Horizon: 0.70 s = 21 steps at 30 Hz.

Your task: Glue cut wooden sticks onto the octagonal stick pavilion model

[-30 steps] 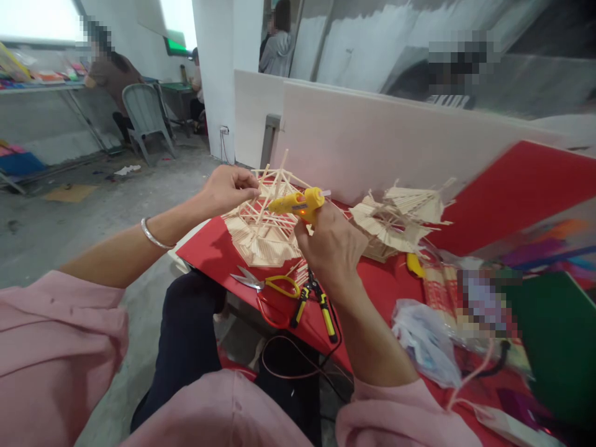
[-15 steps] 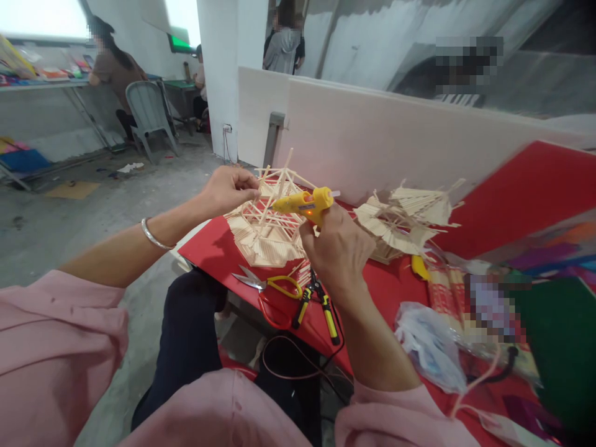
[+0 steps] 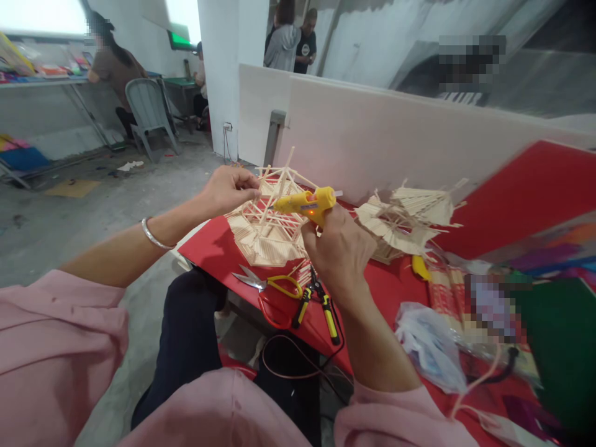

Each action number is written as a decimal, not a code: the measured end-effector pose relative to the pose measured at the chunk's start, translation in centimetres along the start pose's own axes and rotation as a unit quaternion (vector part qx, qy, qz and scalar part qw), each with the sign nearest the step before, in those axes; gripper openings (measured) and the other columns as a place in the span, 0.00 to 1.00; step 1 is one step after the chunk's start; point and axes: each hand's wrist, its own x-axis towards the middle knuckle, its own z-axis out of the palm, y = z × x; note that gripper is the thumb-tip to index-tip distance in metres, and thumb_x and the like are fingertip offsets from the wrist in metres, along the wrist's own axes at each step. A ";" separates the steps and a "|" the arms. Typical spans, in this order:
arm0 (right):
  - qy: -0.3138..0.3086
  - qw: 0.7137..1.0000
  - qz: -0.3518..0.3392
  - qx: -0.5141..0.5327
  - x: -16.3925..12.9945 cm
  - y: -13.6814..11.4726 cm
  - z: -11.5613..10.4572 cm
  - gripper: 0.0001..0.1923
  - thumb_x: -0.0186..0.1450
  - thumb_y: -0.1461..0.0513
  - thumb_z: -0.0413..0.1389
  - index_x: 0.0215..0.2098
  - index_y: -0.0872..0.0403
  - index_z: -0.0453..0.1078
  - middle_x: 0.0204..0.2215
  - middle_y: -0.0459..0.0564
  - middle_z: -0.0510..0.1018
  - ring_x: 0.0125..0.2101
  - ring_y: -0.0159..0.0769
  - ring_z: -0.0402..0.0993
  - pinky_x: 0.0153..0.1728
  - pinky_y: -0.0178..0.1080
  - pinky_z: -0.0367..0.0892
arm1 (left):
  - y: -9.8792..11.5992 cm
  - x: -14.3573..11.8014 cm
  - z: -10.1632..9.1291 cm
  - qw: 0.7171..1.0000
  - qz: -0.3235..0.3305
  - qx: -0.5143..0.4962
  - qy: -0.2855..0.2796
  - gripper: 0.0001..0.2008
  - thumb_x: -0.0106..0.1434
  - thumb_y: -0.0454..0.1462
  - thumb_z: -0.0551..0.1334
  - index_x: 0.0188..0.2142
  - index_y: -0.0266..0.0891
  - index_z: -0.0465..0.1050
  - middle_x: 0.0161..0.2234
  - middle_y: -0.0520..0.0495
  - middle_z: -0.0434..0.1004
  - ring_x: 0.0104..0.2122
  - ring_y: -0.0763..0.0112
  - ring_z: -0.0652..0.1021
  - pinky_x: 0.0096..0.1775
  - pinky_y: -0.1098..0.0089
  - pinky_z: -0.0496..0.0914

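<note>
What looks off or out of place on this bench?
The scissors and pliers lie at the red table's near edge, and a cable loops off it. Loose sticks jut from the second stick model. Nothing looks spilled or broken.

A craft workshop: stick models (image 3: 267,223), scissors (image 3: 267,284), coloured paper on a red worktable (image 3: 214,254).

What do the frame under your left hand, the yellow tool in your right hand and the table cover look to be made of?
The frame looks like thin, pale, unpainted wood or bamboo sticks: matte, straight, crossing. The glue gun in the right hand seems glossy yellow moulded plastic, with a small orange light glowing. The table cover looks like smooth red sheet, paper or plastic; unclear which. The left hand pinches the sticks.
</note>
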 end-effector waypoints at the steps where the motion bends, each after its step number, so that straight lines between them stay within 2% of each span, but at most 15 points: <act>1: 0.001 1.000 0.000 0.002 0.0 0.0 0.0 0.15 0.66 0.57 0.49 0.43 0.59 0.69 0.32 0.54 0.76 0.27 0.34 0.64 0.26 0.39 0.42 | 0.0 0.0 0.0 1.000 0.000 -0.002 0.001 0.02 0.53 0.33 0.66 0.27 0.34 0.78 0.25 0.48 0.79 0.25 0.74 0.75 0.29 0.72 0.68; 7: 0.016 1.000 0.008 0.007 0.0 0.1 -0.1 0.17 0.66 0.55 0.49 0.44 0.58 0.70 0.32 0.54 0.76 0.26 0.33 0.63 0.26 0.39 0.42 | -0.3 0.0 -0.1 1.000 0.006 -0.005 0.001 0.04 0.52 0.34 0.67 0.28 0.35 0.78 0.25 0.48 0.79 0.25 0.74 0.75 0.28 0.72 0.68; 15: 0.003 1.000 0.004 0.009 -0.2 0.1 -0.4 0.18 0.67 0.55 0.49 0.46 0.58 0.71 0.33 0.54 0.77 0.27 0.35 0.65 0.26 0.39 0.42 | 0.1 0.0 0.1 0.998 0.053 0.026 0.004 0.05 0.54 0.36 0.65 0.28 0.36 0.79 0.26 0.49 0.79 0.26 0.75 0.73 0.28 0.72 0.66; 18: 0.011 0.999 0.034 0.015 -0.7 0.9 -1.1 0.17 0.65 0.54 0.50 0.43 0.57 0.71 0.33 0.54 0.77 0.27 0.35 0.66 0.26 0.38 0.44 | 0.6 0.0 0.4 0.997 0.071 0.043 0.007 0.05 0.55 0.37 0.64 0.29 0.37 0.79 0.25 0.50 0.78 0.24 0.76 0.71 0.27 0.73 0.64; 21: -0.013 0.995 0.089 0.040 -2.1 2.9 -1.9 0.18 0.62 0.50 0.52 0.40 0.55 0.71 0.32 0.53 0.77 0.28 0.37 0.67 0.27 0.38 0.49 | 1.1 0.2 0.9 0.994 0.094 0.061 0.000 0.06 0.56 0.37 0.64 0.30 0.37 0.79 0.25 0.50 0.78 0.23 0.77 0.70 0.27 0.73 0.63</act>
